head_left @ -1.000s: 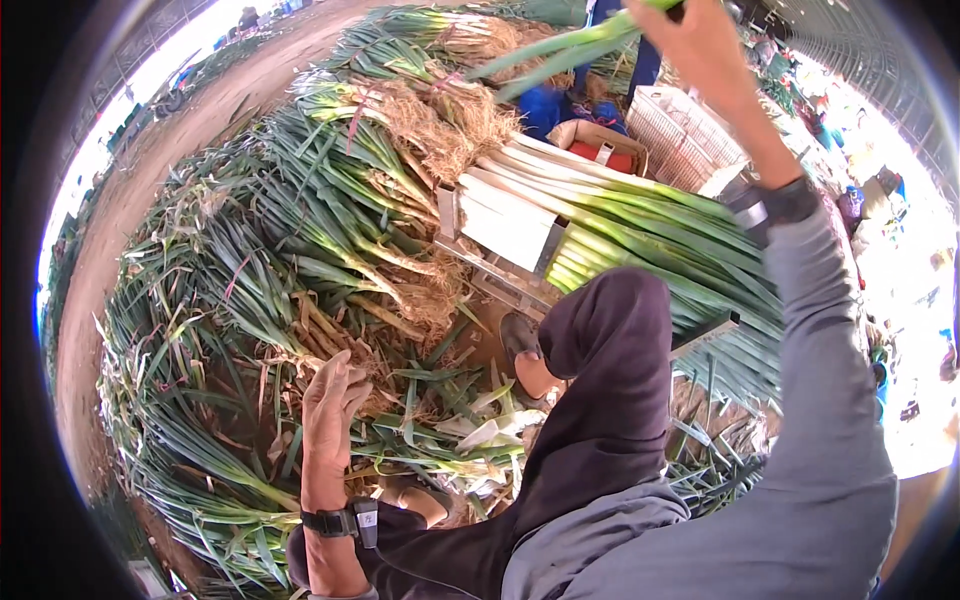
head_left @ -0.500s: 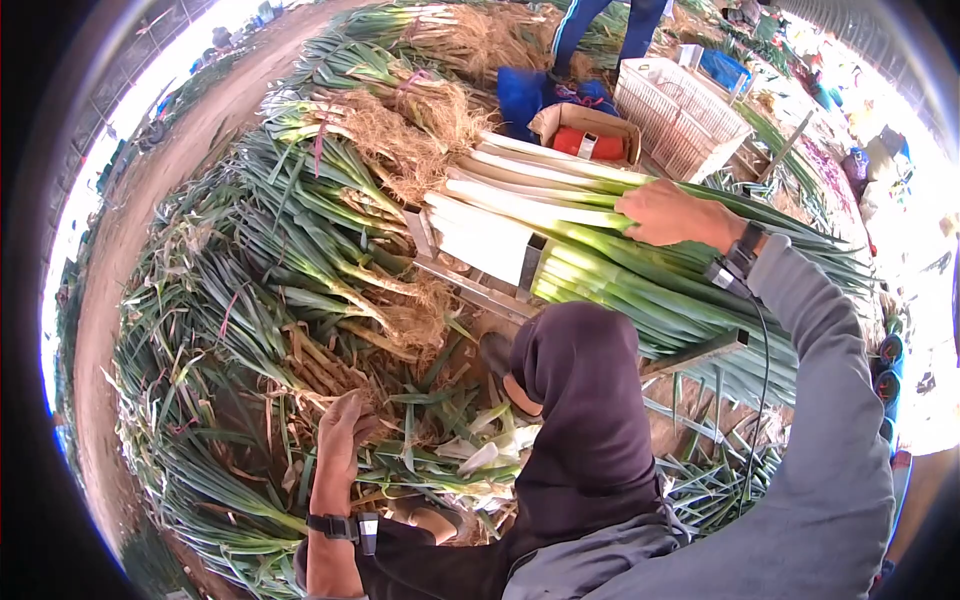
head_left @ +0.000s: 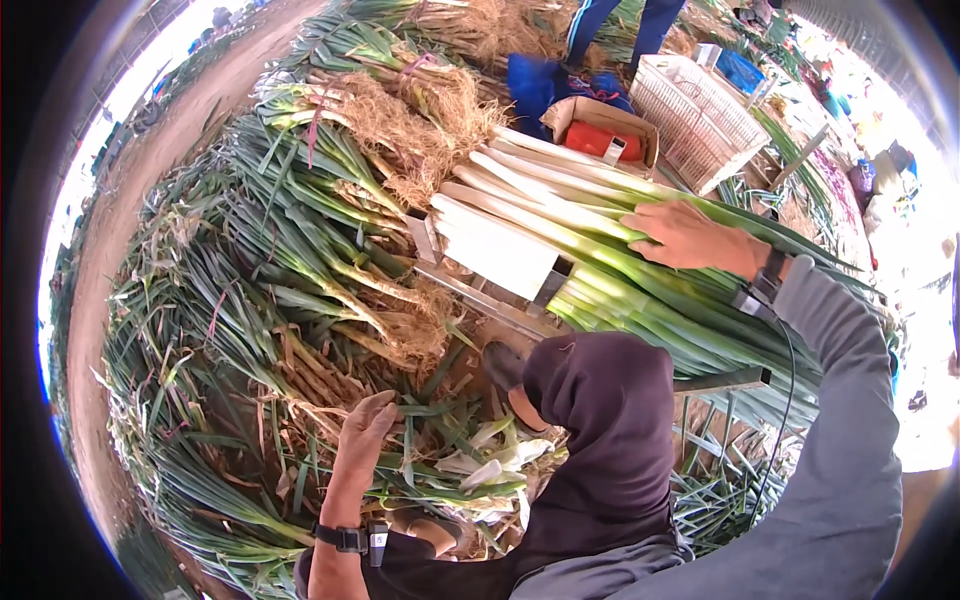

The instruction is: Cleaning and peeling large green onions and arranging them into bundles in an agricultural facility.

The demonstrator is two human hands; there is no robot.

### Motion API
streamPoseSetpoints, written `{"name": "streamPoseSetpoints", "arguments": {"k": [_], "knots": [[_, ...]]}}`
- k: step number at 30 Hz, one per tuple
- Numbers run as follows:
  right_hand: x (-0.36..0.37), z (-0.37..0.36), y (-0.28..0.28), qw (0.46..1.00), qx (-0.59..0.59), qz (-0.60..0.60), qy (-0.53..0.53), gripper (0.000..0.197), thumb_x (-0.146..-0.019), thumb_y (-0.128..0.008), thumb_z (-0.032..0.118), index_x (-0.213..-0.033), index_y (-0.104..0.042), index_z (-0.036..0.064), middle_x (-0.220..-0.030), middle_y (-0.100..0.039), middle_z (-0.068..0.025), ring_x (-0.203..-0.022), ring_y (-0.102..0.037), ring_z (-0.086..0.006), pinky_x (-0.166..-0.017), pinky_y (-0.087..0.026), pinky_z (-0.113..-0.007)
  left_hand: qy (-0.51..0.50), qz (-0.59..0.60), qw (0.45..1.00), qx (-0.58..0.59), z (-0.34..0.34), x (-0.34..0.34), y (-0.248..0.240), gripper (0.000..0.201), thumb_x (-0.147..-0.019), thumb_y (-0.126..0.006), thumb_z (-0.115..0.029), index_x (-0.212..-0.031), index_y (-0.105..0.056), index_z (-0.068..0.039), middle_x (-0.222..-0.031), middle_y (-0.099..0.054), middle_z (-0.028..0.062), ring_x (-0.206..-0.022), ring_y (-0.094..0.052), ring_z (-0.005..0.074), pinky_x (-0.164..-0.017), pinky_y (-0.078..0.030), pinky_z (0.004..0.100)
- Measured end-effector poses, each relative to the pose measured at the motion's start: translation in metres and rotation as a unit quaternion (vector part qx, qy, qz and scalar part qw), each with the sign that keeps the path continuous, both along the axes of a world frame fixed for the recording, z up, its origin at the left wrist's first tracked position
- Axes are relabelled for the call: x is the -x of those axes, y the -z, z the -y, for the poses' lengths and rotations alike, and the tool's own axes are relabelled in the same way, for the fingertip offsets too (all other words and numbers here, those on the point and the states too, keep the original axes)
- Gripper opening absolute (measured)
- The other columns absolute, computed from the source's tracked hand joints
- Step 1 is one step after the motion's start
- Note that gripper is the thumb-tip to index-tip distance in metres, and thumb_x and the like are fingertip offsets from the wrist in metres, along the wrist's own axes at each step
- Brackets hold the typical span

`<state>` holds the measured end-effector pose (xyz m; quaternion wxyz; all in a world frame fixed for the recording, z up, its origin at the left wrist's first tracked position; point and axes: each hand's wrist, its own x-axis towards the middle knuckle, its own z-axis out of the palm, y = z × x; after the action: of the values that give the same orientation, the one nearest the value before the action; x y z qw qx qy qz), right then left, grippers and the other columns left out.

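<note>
My right hand (head_left: 688,236) rests on a pile of cleaned leeks (head_left: 560,205), white stems to the left and green leaves to the right. Its fingers are stretched out over the pale green part of the stems, not wrapped round any. The leeks lie on a metal frame (head_left: 490,298). Low at the left, my left hand (head_left: 366,420) hovers beside the roots of uncleaned leeks (head_left: 318,378), fingers loosely extended and nothing seen in them. Both wrists wear a dark strap with a small device.
Bundles of rooted leeks (head_left: 415,120) cover the ground at the left and far side. Past the pile stand a cardboard box (head_left: 650,140) with something red inside and a pale plastic crate (head_left: 690,115). Another person's legs (head_left: 655,25) show there. Peeled leaves (head_left: 495,465) litter the ground near me.
My left hand has shifted slightly right, away from the roots. My right hand still lies on the leek pile, its fingers a little changed. The whole view has shifted slightly.
</note>
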<state>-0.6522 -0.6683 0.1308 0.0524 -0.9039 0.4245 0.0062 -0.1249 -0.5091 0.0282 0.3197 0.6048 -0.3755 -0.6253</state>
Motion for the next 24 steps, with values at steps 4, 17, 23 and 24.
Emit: {"name": "streamPoseSetpoints", "arguments": {"k": [4,17,23,24], "knots": [[0.003,0.01,-0.004,0.997,0.063,-0.031,-0.02,0.031,-0.087,-0.066,0.022,-0.11,-0.066,0.0018,-0.093,-0.062,-0.0135,-0.083,-0.065,-0.0339,-0.073,-0.05,-0.049,0.036,-0.003,0.999,-0.008,-0.002,0.001,0.002,0.042,-0.103,-0.061,-0.019,-0.138,-0.056,0.004,-0.111,-0.067,0.0088,-0.097,-0.064,0.0151,-0.087,-0.053,0.03],[0.022,0.047,-0.011,0.992,-0.111,-0.033,0.053,0.04,-0.097,-0.059,0.026,-0.128,-0.063,0.0002,-0.114,-0.066,-0.0229,-0.109,-0.063,-0.0406,-0.096,-0.048,-0.049,0.056,0.01,0.997,-0.044,-0.007,0.01,-0.015,0.043,-0.102,-0.064,-0.015,-0.139,-0.055,0.004,-0.107,-0.066,0.0061,-0.095,-0.062,0.0119,-0.087,-0.051,0.0276],[0.039,0.05,0.009,0.992,-0.117,0.011,0.053,0.04,-0.098,-0.058,0.023,-0.132,-0.062,0.0015,-0.125,-0.065,-0.0249,-0.116,-0.061,-0.0409,-0.103,-0.046,-0.048,0.068,-0.007,0.997,-0.025,-0.01,0.014,-0.024,0.041,-0.103,-0.062,-0.017,-0.138,-0.056,0.003,-0.108,-0.067,0.0063,-0.096,-0.064,0.0135,-0.086,-0.052,0.0285],[0.038,0.049,0.013,0.993,-0.1,0.004,0.063,0.039,-0.098,-0.058,0.023,-0.131,-0.062,0.0017,-0.121,-0.067,-0.0246,-0.114,-0.063,-0.041,-0.101,-0.047,-0.048,0.077,-0.009,0.997,-0.018,-0.01,0.013,-0.029,0.041,-0.103,-0.061,-0.02,-0.137,-0.055,0.003,-0.109,-0.068,0.0072,-0.097,-0.065,0.0143,-0.086,-0.052,0.0286]]}}
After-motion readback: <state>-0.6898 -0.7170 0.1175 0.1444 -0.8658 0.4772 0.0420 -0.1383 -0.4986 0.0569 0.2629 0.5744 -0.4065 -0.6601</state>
